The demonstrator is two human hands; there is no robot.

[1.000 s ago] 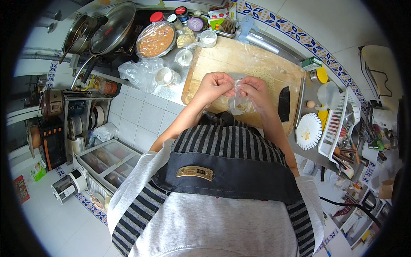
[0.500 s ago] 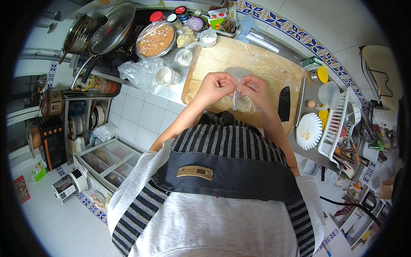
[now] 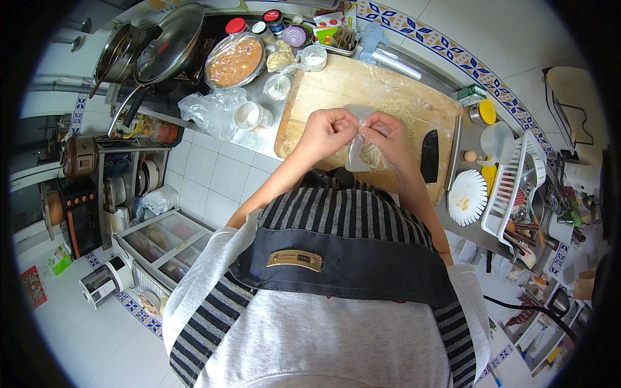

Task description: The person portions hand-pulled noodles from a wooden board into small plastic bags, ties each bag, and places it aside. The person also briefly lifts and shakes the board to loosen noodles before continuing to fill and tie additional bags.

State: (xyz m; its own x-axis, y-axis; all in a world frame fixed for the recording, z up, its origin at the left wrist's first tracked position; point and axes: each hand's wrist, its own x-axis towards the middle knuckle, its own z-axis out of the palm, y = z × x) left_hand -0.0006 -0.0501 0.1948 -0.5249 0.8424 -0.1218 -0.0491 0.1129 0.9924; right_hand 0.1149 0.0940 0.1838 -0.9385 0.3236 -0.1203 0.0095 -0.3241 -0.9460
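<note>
Both forearms bare, reaching forward from the lower edge, converging ahead of the chest. Left hand (image 3: 328,131) loosely fisted, knuckles up, fingertips pinched together. Right hand (image 3: 386,134) just beside it, fingers curled and pinching too. Hands nearly touching, wrists roughly level, elbows bent outward.

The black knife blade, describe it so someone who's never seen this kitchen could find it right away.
Find the big wooden cutting board on the counter, where both hands work a clear plastic bag. The knife lies flat near the board's right edge, just beyond the right hand. It is the only black, pointed thing on the pale wood.
</note>
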